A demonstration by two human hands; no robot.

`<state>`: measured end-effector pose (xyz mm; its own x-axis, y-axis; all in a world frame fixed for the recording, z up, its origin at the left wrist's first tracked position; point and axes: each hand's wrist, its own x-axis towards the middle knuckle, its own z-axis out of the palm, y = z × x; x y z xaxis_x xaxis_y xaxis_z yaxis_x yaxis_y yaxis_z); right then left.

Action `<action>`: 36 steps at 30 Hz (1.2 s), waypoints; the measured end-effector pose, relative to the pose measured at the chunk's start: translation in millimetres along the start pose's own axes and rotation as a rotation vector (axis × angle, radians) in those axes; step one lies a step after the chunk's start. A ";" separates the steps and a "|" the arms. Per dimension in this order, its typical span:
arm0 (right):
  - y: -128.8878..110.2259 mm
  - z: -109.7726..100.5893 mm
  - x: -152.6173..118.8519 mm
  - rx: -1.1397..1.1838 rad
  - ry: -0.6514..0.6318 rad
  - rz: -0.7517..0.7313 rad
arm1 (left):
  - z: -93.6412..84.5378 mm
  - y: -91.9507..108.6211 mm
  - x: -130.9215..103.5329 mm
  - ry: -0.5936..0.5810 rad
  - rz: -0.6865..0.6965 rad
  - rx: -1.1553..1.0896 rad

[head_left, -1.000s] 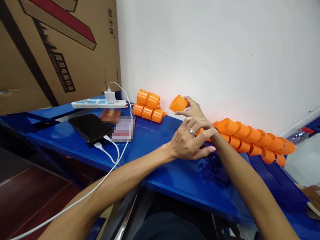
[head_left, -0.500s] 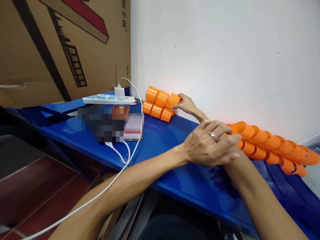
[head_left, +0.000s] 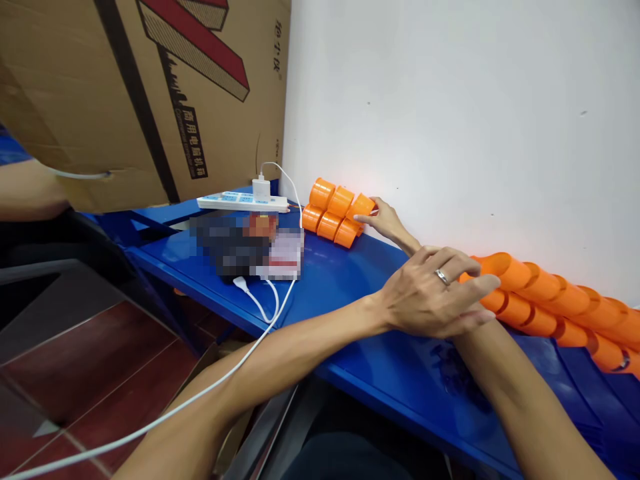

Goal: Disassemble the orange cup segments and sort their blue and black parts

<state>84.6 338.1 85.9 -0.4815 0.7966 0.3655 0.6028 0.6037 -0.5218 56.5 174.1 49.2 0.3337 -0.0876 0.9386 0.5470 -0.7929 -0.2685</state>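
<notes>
Right hand (head_left: 387, 220) now reaching across to small cup cluster (head_left: 334, 212) by wall — orange cup (head_left: 361, 206), in mid-air a second ago, now sitting at cluster's right end on blue counter (head_left: 330, 273). Fingers half curled, tips touching cup, not gripping it. Left hand (head_left: 434, 293) lying loosely spread over right forearm, fingertips resting on near end of long cup row (head_left: 550, 300), holding nothing. Tip, just my guess: nudging cup flush against neighbours — letting go gently so nothing rolls.
</notes>
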 end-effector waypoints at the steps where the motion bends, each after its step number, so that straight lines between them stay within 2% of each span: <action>1: 0.1 -0.4 0.2 -0.008 0.000 -0.006 | -0.2 0.1 0.0 0.000 -0.003 0.001; 7: 6.9 -4.8 1.3 -0.036 0.026 0.025 | -1.6 -0.1 1.0 -0.012 -0.019 -0.036; 11: 10.2 -27.4 -4.5 -0.051 0.065 0.051 | -2.1 -0.6 1.6 -0.079 -0.035 -0.034; 14: 12.4 -64.1 -18.0 -0.149 0.143 0.034 | -3.0 0.3 2.2 -0.051 -0.035 -0.027; 21: 33.4 -171.6 -72.4 -0.348 0.268 0.032 | -8.7 1.4 6.2 0.028 -0.053 -0.037; 23: 39.3 -192.5 -91.7 -0.401 0.301 0.060 | -10.0 0.4 7.5 0.057 -0.062 -0.030; 25: 42.7 -204.1 -109.1 -0.455 0.323 0.105 | -10.4 0.3 8.7 0.061 -0.076 -0.026; 27: 43.3 -205.6 -121.6 -0.505 0.322 0.138 | -9.9 2.3 9.7 0.100 -0.056 -0.045; 30: 38.8 -189.0 -126.3 -0.545 0.275 0.127 | -8.3 9.9 10.6 0.111 -0.023 -0.082; 33: 28.7 -154.9 -115.3 -0.531 0.168 0.075 | -6.3 18.8 9.8 0.078 0.014 -0.122; 36: 19.1 -115.3 -96.5 -0.527 -0.012 0.080 | -5.0 23.3 8.1 0.066 0.046 -0.146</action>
<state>215.9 276.3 129.5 -0.4259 0.8425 0.3299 0.8744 0.4769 -0.0890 68.0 151.9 51.6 0.3023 -0.1611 0.9395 0.4131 -0.8661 -0.2814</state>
